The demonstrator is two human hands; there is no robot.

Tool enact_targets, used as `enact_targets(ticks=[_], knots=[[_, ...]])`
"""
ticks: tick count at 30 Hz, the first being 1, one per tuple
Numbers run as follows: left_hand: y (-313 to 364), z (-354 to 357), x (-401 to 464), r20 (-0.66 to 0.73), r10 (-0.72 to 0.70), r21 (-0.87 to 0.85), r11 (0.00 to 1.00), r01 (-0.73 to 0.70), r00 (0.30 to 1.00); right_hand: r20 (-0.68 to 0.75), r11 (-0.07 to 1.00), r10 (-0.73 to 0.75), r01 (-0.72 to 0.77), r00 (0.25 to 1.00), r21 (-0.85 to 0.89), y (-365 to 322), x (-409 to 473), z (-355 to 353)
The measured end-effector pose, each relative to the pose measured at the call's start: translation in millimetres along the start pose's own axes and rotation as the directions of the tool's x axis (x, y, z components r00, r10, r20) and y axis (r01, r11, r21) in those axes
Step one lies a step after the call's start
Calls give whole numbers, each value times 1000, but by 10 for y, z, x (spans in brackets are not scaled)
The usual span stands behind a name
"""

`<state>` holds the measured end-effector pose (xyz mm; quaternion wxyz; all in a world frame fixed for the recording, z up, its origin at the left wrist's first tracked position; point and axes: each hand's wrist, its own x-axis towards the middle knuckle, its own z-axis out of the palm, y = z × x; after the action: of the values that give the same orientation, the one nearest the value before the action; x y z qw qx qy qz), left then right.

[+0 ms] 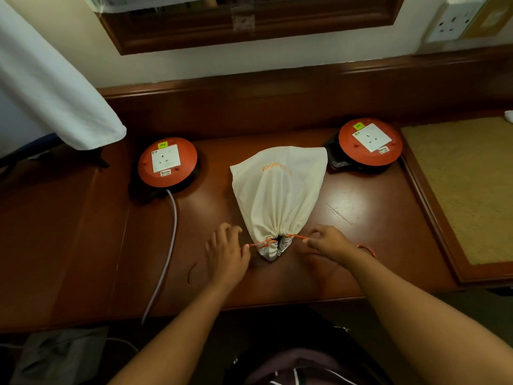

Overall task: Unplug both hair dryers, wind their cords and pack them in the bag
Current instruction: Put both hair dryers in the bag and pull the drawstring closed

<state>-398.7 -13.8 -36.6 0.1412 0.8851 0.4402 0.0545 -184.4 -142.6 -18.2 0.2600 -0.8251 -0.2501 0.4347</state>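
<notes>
Two hands work at frame centre: our left hand (226,252) and right hand (329,243) each pinch an orange cord (297,237), pulled sideways from the cinched mouth of the bag (277,190); it lies on the bench (374,218) between two red reels (167,162); dryers unseen.

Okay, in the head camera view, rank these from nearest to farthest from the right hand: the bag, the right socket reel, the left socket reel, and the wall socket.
From the right hand:
1. Bag, just to its left, its drawstring pinched by the hand.
2. Right socket reel, behind and slightly right.
3. Left socket reel, across the table to the left.
4. Wall socket, high on the wall at top right.
</notes>
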Motion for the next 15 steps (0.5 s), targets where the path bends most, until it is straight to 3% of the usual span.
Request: enact_targets(ticks=[2, 7, 11, 15], knots=[[64, 123, -95, 8, 84, -33, 996, -84, 996, 92, 973, 56, -75, 994, 216, 5, -36, 54], [250, 325, -93, 149, -13, -141, 989, 35, 989, 22, 982, 76, -79, 997, 169, 103, 12, 195], [291, 323, -4, 180, -110, -150, 979, 138, 978, -62, 986, 63, -52, 996, 161, 161, 27, 194], [245, 317, 88, 183, -113, -204, 967, 150, 977, -101, 986, 54, -37, 993, 164, 160, 23, 103]])
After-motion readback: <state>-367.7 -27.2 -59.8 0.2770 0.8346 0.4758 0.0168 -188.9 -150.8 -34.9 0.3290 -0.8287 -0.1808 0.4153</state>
